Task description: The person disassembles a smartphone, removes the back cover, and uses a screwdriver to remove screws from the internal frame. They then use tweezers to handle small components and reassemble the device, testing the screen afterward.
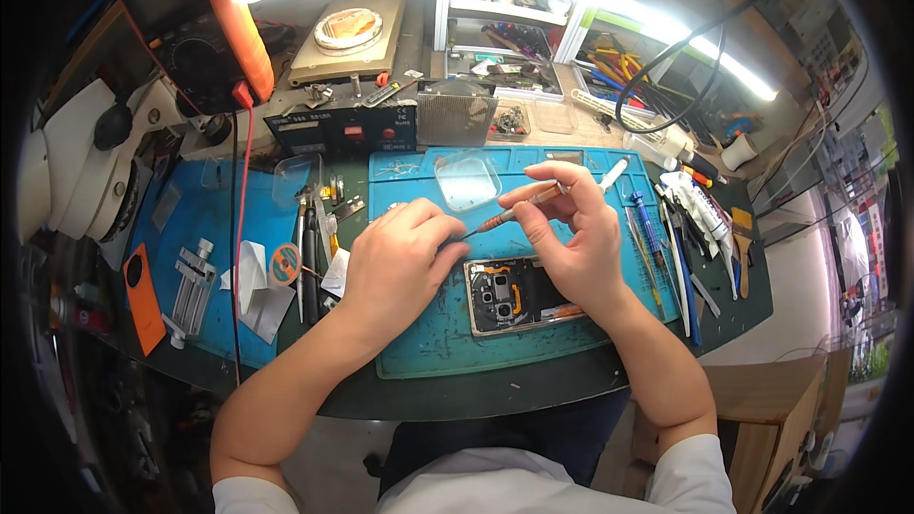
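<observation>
My right hand [581, 247] grips a slim brown pen-like tool [500, 217] between thumb and fingers, its narrow tip angled down and left. Just left of that tip, my left hand [405, 262] has its fingers curled and thumb close to the index finger; whatever they hold is too small or hidden to name. Below the tool lies an opened phone [495, 297] with black innards and orange flex parts, partly under my right hand, on the blue mat [428, 352]. A clear square container [465, 176] sits behind my hands.
Tweezers, drivers and tubes [657, 247] crowd the right. A second mat [162, 209] holds a metal clamp [193, 290], spool [284, 264] and orange phone cover [143, 300]. A multimeter [181, 24] with hanging leads stands upper left. Behind are a dark device [338, 131] and shelves [505, 7].
</observation>
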The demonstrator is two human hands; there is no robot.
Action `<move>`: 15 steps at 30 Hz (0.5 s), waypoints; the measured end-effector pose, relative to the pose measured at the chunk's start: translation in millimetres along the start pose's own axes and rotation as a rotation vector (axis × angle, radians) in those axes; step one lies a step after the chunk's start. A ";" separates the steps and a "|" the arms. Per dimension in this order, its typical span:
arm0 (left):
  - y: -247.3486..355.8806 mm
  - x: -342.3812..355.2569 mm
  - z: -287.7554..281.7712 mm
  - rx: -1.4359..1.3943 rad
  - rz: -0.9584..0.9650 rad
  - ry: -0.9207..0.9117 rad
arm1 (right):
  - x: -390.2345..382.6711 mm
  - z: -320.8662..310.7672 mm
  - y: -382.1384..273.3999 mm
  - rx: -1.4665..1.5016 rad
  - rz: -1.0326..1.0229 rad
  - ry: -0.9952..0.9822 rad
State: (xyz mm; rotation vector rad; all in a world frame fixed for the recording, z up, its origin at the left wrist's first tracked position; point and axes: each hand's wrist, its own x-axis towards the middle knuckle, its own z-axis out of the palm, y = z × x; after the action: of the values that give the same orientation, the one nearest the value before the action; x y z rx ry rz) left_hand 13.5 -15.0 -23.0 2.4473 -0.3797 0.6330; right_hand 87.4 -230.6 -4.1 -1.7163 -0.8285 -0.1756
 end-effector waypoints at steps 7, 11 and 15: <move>-0.2 1.7 1.6 0.033 -0.026 -0.016 | 2.1 -4.0 -0.8 -0.046 -0.009 0.046; 0.4 1.7 0.3 0.046 -0.015 -0.018 | 4.1 -4.4 0.7 -0.050 0.030 0.126; 2.5 1.8 -1.5 0.048 -0.024 -0.020 | 6.4 -1.3 12.9 -0.086 0.025 0.115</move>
State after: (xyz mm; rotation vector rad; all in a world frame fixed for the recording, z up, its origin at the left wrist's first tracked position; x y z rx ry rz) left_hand 13.6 -16.3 -19.9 2.5020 -0.3460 0.6149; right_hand 100.3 -230.1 -10.6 -1.7782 -0.7232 -0.2939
